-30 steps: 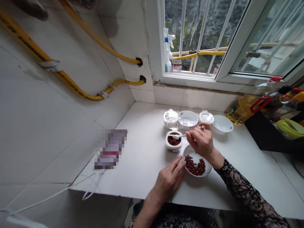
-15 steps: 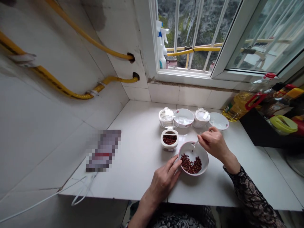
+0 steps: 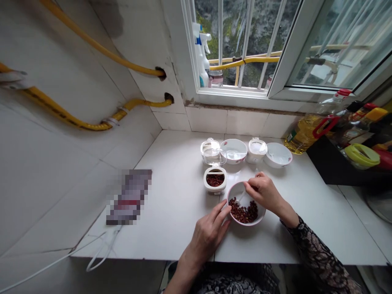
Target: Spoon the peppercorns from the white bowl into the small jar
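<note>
Slanting white spoon (image 3: 241, 198), tip toward peppercorns (image 3: 244, 211)

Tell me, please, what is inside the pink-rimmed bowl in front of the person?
The pink-rimmed bowl holds dark red peppercorns and a white spoon; the right hand covers part of the inside.

Tiled counter (image 3: 174, 216), white bowls (image 3: 278, 155), spice jars (image 3: 256, 149)
</note>
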The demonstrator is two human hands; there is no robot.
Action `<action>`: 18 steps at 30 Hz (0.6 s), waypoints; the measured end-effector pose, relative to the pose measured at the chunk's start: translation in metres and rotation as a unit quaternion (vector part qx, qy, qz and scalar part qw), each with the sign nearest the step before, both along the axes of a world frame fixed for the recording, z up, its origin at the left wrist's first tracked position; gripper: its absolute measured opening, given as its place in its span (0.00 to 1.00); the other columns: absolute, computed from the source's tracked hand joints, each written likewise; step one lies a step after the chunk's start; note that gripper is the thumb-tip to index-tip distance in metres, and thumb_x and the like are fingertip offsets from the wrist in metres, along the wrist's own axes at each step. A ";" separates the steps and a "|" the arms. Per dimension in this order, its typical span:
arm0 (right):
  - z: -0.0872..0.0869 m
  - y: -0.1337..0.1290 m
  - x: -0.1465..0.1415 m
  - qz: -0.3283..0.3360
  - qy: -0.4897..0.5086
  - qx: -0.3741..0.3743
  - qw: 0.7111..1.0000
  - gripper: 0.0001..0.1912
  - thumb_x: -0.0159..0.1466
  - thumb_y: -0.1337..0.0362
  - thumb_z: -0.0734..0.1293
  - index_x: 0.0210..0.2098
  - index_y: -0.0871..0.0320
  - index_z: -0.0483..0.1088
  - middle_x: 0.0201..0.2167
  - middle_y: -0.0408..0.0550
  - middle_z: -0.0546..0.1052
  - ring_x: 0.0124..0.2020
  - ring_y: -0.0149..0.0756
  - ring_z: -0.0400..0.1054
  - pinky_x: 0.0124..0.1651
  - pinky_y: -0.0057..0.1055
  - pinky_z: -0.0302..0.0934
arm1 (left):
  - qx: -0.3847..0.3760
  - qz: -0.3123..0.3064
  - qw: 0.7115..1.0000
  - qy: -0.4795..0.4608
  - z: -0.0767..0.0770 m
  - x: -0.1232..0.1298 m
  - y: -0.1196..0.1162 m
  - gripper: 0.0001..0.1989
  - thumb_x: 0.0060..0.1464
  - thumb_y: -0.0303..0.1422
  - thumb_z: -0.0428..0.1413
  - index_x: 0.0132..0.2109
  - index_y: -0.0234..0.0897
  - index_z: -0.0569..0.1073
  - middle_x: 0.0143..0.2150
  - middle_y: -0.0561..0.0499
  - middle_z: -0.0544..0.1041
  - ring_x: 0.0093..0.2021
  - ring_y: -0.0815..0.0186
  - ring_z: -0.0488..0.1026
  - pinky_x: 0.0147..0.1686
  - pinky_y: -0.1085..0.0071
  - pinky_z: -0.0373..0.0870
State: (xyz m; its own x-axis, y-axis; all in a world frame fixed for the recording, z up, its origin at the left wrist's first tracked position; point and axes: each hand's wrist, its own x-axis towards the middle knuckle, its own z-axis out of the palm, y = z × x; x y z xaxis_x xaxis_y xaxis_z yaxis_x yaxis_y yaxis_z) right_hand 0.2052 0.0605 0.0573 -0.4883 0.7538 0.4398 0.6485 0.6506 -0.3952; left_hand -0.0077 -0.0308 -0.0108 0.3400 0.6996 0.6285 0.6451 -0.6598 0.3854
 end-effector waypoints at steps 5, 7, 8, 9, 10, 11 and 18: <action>0.002 0.001 0.005 -0.051 0.047 -0.044 0.997 0.24 0.68 0.62 0.59 0.16 0.56 0.53 0.13 0.38 0.57 0.20 0.28 0.52 0.33 0.28 0.54 | -0.001 -0.003 1.000 0.000 -0.001 -0.001 0.000 0.17 0.65 0.27 0.51 0.60 0.34 0.65 0.55 0.37 0.76 0.53 0.60 0.77 0.48 0.70 0.77; 0.002 0.002 0.007 -0.061 0.061 -0.061 0.994 0.24 0.67 0.61 0.59 0.16 0.56 0.52 0.13 0.38 0.57 0.20 0.28 0.53 0.32 0.28 0.54 | 0.000 -0.003 1.000 -0.001 -0.001 -0.001 0.000 0.17 0.65 0.27 0.51 0.59 0.34 0.65 0.55 0.37 0.76 0.53 0.60 0.77 0.48 0.69 0.77; 0.001 0.002 0.008 -0.063 0.065 -0.070 0.993 0.24 0.67 0.60 0.59 0.16 0.56 0.52 0.13 0.38 0.57 0.20 0.28 0.53 0.31 0.28 0.54 | -0.001 -0.003 1.000 -0.001 -0.001 -0.001 0.000 0.17 0.66 0.27 0.51 0.60 0.34 0.65 0.55 0.37 0.76 0.53 0.60 0.77 0.48 0.69 0.77; 0.000 0.003 0.008 -0.065 0.069 -0.078 0.992 0.24 0.68 0.60 0.59 0.16 0.56 0.52 0.13 0.38 0.57 0.20 0.28 0.53 0.31 0.28 0.54 | -0.002 -0.003 1.000 -0.001 -0.002 -0.001 0.000 0.17 0.66 0.27 0.50 0.60 0.35 0.65 0.56 0.37 0.75 0.53 0.60 0.77 0.48 0.69 0.77; -0.001 0.003 0.009 -0.067 0.071 -0.083 0.992 0.25 0.68 0.59 0.59 0.16 0.56 0.53 0.13 0.38 0.57 0.20 0.27 0.53 0.31 0.28 0.54 | -0.002 -0.003 1.000 -0.001 -0.002 -0.001 0.000 0.17 0.66 0.27 0.51 0.60 0.35 0.65 0.56 0.37 0.75 0.53 0.60 0.77 0.48 0.69 0.77; -0.001 0.004 0.009 -0.071 0.072 -0.083 0.991 0.25 0.68 0.59 0.59 0.16 0.56 0.53 0.13 0.38 0.58 0.19 0.27 0.52 0.30 0.27 0.53 | -0.002 -0.004 1.000 -0.001 -0.002 -0.001 0.000 0.18 0.66 0.27 0.51 0.61 0.36 0.64 0.56 0.38 0.75 0.54 0.60 0.77 0.48 0.69 0.77; -0.003 0.005 0.006 -0.097 0.000 0.066 0.993 0.23 0.68 0.63 0.60 0.16 0.57 0.57 0.13 0.37 0.61 0.18 0.26 0.47 0.39 0.31 0.54 | 0.007 -0.001 1.000 0.002 -0.001 0.000 0.000 0.17 0.66 0.27 0.51 0.60 0.35 0.65 0.55 0.37 0.76 0.53 0.60 0.77 0.47 0.69 0.78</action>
